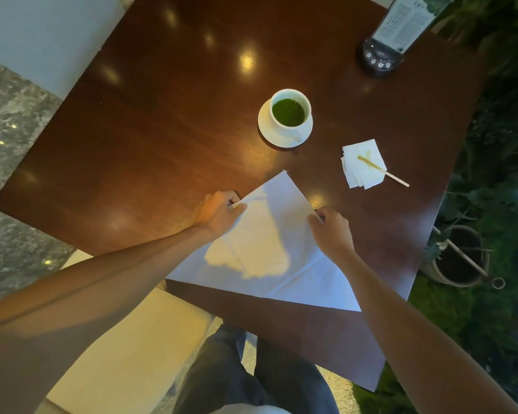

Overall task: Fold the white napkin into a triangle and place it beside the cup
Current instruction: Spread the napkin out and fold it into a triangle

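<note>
A white napkin (269, 249) lies on the dark wooden table (150, 135) near its front edge, folded into a triangle whose tip points toward the cup. My left hand (219, 213) pinches the napkin's left slanted edge. On the right slanted edge, my right hand (332, 231) pinches the cloth between thumb and fingers. A white cup (290, 110) of green tea stands on a white saucer (281, 137) beyond the napkin's tip, apart from it.
A small used paper napkin (362, 162) with a wooden stir stick (396, 177) lies right of the cup. A menu stand (401, 31) on a dark base is at the far right corner. A plant pot (458, 258) and greenery sit off the table's right edge.
</note>
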